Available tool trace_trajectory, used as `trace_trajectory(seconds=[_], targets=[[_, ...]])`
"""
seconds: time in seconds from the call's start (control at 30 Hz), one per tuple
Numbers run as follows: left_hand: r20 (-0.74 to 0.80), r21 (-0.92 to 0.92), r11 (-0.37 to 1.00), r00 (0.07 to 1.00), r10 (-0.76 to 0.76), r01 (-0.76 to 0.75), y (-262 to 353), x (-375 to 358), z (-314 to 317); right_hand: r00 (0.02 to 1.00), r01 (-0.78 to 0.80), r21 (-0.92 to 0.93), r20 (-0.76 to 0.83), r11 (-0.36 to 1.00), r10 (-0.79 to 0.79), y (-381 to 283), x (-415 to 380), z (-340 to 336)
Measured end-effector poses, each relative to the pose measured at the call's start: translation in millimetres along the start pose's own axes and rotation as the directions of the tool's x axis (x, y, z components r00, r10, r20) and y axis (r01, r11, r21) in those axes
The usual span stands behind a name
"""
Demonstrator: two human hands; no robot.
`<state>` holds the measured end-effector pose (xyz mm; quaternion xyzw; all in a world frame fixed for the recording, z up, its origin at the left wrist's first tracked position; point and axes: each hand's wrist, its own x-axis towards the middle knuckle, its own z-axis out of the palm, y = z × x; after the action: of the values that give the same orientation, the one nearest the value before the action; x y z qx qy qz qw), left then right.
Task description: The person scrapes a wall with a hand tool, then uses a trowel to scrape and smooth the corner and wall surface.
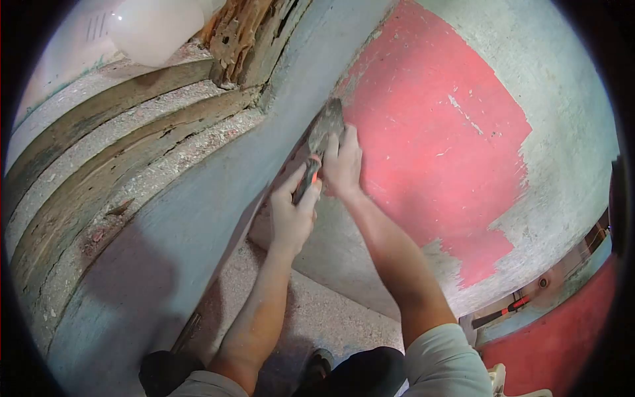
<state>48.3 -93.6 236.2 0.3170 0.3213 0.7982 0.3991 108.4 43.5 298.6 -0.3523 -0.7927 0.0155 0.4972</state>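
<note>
My left hand (291, 218) is closed around the dark handle, marked with orange, of a scraper (325, 126). The scraper's flat, smeared metal blade points up and away from me, its tip against the corner where the pink-painted patch (430, 126) meets the grey-blue wall strip. Higher up, my right hand (344, 165) grips the blade near its base, fingers pressed along its side. Whitish dust covers both hands. Ragged edges border the pink patch, with bare pale grey wall (562, 132) around it and a few light scratches within it.
On the left, stepped ledges (119, 119) carry paint flakes and crumbs. Broken, weathered wood (241, 40) and a white rounded object (155, 30) are at upper left. A tool with a red and black handle (503, 311) lies at lower right, near a red surface (555, 331). Below is speckled floor (344, 301).
</note>
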Motion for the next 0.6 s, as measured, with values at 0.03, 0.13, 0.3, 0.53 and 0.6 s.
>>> trace_trajectory(seconds=[0.03, 0.13, 0.3, 0.53, 0.6], targets=[[0.022, -0.004, 1.0, 1.0, -0.014, 0.014, 15, 6, 1, 1.0, -0.019, 0.041, 0.003, 0.999, 0.019, -2, 8, -1], [0.038, 0.02, 1.0, 0.999, 0.012, -0.012, 32, 14, 1, 0.998, -0.057, 0.145, -0.027, 0.988, 0.062, -14, 23, 3], [0.02, 0.059, 0.996, 0.997, 0.069, -0.07, -12, 6, -13, 0.997, 0.016, 0.1, -0.08, 0.995, -0.008, 5, -8, 15], [0.088, 0.005, 0.995, 0.991, 0.101, -0.102, 19, 35, 4, 0.995, 0.01, 0.078, -0.102, 0.997, -0.002, -14, 35, 2], [0.079, 0.016, 0.999, 0.996, 0.039, -0.04, 12, 16, -6, 0.994, -0.03, 0.137, -0.101, 0.99, 0.044, -5, 13, 12]])
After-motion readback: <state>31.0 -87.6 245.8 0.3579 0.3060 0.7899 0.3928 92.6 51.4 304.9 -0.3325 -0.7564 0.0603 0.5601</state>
